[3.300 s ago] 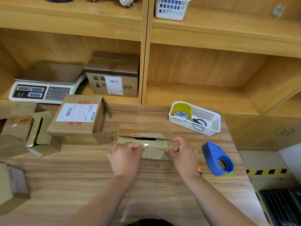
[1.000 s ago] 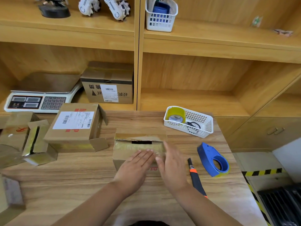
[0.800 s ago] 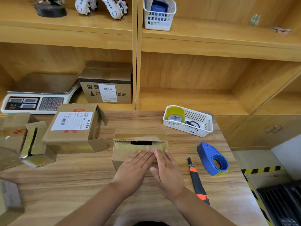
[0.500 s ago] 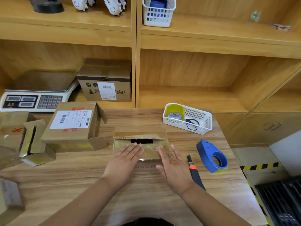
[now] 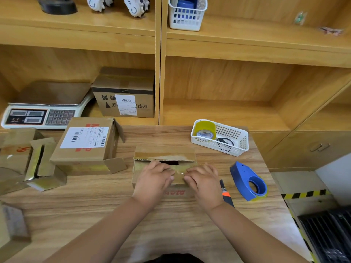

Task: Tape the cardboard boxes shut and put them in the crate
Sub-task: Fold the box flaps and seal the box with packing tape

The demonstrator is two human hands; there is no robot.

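A small cardboard box (image 5: 164, 155) stands on the wooden table (image 5: 171, 221) right in front of me. Its far flap is down, a dark gap shows in the middle, and a strip of clear tape lies across the near flap. My left hand (image 5: 153, 179) and my right hand (image 5: 204, 182) rest on top of the box with fingers curled, fingertips pressing on the tape and almost meeting. A blue tape dispenser (image 5: 247, 180) lies to the right of the box. A black and orange utility knife (image 5: 226, 195) lies between them, partly under my right wrist.
A larger labelled box (image 5: 85, 141) with loose flaps sits to the left, several more open boxes (image 5: 39, 164) beyond it. A white basket (image 5: 241, 143) holds a yellow tape roll (image 5: 205, 129) and scissors. A scale (image 5: 38, 114) and another box (image 5: 125, 93) occupy the shelf. A dark slatted crate (image 5: 330, 236) is at floor level, lower right.
My hands were flat, sliding over the box top; now the fingers are curled and the fingertips have drawn together on the tape. The box has not moved.
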